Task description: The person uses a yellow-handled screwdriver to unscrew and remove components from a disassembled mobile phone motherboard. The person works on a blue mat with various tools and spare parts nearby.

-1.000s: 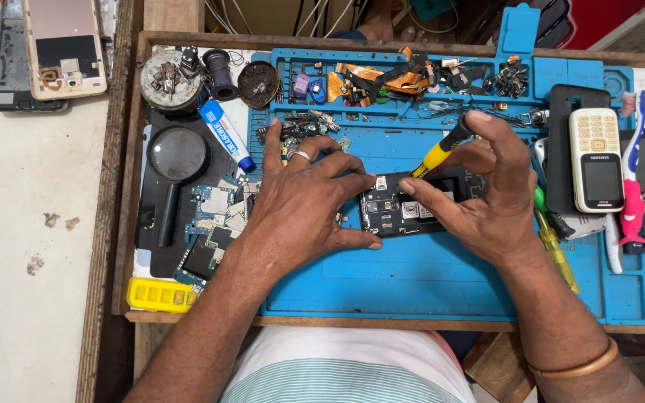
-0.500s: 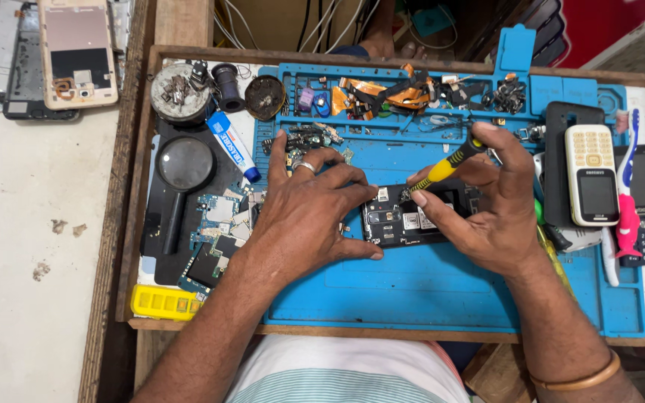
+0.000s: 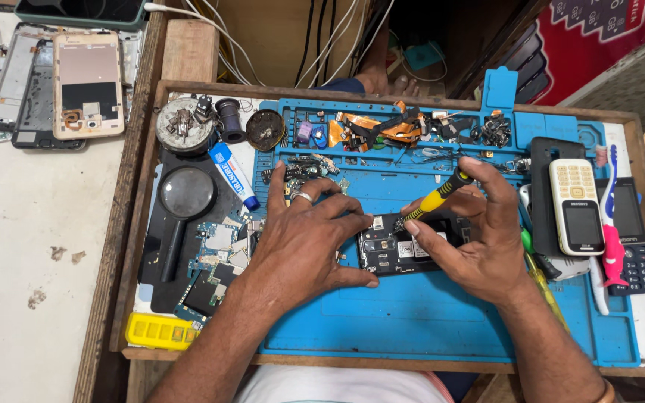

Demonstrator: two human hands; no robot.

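opened phone (image 3: pixel 401 246) on blue tray mat (image 3: pixel 427 321)

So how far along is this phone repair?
The opened phone lies back-off on the blue mat, its insides bare. The left hand steadies it while the right hand works a yellow screwdriver at its top edge. It is not yet closed up.

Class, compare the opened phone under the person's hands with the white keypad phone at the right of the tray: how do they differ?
The opened phone lies with its dark inner parts bared; the white keypad phone is closed, showing keys and screen. The opened phone is steadied by the left hand while the right hand puts a yellow-handled screwdriver to it; the white keypad phone lies untouched. Both rest flat in the wooden tray.
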